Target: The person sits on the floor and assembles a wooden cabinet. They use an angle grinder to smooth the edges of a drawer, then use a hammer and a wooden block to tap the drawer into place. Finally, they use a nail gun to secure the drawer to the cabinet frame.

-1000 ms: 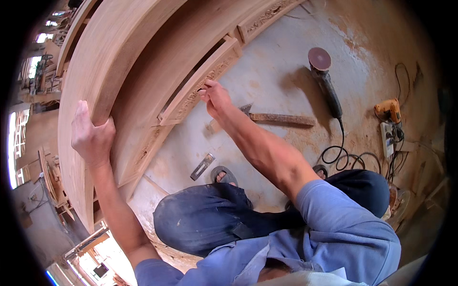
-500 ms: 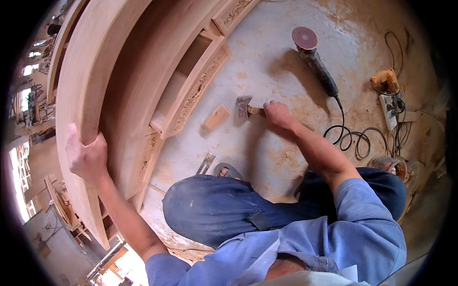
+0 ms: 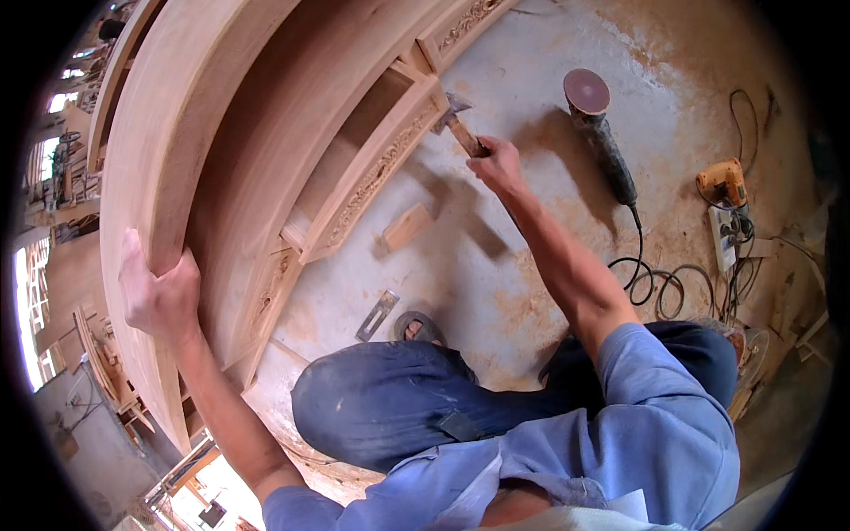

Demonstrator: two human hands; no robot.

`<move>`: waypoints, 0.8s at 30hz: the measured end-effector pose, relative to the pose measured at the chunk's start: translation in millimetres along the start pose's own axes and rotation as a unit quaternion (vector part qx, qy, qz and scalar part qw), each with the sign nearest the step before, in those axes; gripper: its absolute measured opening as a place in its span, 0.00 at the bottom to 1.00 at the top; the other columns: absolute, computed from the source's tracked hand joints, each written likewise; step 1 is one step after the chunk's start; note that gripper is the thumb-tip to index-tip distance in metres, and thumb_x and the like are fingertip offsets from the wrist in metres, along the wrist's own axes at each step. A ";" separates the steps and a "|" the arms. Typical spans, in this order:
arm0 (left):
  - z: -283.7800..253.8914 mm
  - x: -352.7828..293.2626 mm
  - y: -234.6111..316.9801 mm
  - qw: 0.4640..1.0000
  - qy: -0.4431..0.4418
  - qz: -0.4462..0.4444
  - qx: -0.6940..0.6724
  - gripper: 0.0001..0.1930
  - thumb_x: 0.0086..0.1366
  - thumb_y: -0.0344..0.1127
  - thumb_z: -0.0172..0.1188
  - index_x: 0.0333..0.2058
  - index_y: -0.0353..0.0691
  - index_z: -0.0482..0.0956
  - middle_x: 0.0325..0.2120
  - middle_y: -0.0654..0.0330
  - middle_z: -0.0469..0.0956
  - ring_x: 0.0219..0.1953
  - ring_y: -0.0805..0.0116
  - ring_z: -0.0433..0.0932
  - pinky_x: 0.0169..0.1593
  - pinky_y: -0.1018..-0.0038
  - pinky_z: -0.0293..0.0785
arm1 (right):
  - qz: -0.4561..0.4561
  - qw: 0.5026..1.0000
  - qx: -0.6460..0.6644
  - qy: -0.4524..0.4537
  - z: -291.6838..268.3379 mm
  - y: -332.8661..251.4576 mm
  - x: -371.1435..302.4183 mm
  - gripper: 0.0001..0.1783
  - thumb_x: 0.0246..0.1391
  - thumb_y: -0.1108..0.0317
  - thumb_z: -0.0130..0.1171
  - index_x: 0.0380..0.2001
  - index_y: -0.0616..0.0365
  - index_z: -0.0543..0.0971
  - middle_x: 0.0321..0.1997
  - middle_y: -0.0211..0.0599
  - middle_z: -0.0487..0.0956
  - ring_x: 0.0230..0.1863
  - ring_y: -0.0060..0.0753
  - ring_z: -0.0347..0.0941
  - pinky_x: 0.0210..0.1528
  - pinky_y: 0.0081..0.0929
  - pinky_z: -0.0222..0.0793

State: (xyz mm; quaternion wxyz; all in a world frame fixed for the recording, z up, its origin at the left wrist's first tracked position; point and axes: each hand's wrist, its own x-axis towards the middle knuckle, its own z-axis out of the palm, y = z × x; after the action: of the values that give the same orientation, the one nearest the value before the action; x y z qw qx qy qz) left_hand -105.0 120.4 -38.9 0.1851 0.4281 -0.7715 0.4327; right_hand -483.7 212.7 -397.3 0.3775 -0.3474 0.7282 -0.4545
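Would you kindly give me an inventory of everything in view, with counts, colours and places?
Wooden furniture piece: one, pale brown, left and upper middle
Drawer: one, pale brown, carved front, partly open in the furniture
Hammer: one, brown handle, grey head, beside the drawer's upper end
Wood block: one, light brown, floor
Slotted metal piece: one, grey, beside the sandal
Grinder: one, black, reddish disc, floor
Power tool: one, yellow, far right
Power strip: one, white, below the power tool
Cords: several, dark, right
Background timber: uncountable, brown, far left
Sandal: one clearly visible, grey, lower middle
Trousers: one pair, navy
Shirt: one, blue
Left grip: one, on the furniture's edge
Right grip: one, around the hammer's handle
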 end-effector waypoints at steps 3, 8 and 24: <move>-3.9 -1.1 -2.3 1.000 -0.022 0.002 0.016 0.26 0.44 0.29 0.68 0.48 0.41 0.83 0.44 0.56 0.85 0.41 0.55 0.85 0.45 0.63 0.82 | 0.024 0.993 -0.111 -0.012 -3.5 15.2 -21.5 0.13 0.39 0.71 0.60 0.32 0.64 0.82 0.26 0.58 0.79 0.31 0.57 0.80 0.36 0.46 0.72; -1.9 4.6 2.3 1.000 -0.015 0.000 0.011 0.28 0.43 0.28 0.68 0.49 0.41 0.83 0.44 0.56 0.85 0.41 0.53 0.85 0.46 0.63 0.82 | -0.151 0.964 -0.182 0.125 20.4 -18.2 -52.0 0.15 0.47 0.71 0.59 0.40 0.64 0.80 0.42 0.51 0.81 0.45 0.57 0.76 0.49 0.47 0.72; 0.2 3.1 3.5 0.999 -0.031 -0.008 0.009 0.30 0.42 0.29 0.72 0.50 0.44 0.84 0.41 0.58 0.86 0.39 0.55 0.85 0.44 0.63 0.82 | 0.001 0.960 0.210 -0.186 140.9 -137.4 6.4 0.16 0.48 0.73 0.63 0.37 0.58 0.67 0.35 0.33 0.71 0.39 0.28 0.68 0.38 0.29 0.68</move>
State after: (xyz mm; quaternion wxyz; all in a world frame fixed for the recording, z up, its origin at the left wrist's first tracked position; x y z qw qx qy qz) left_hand -109.6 119.7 -38.8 0.1613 0.4492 -0.7694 0.4245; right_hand -342.4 103.6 -314.4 0.5712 -0.3377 0.5339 -0.5241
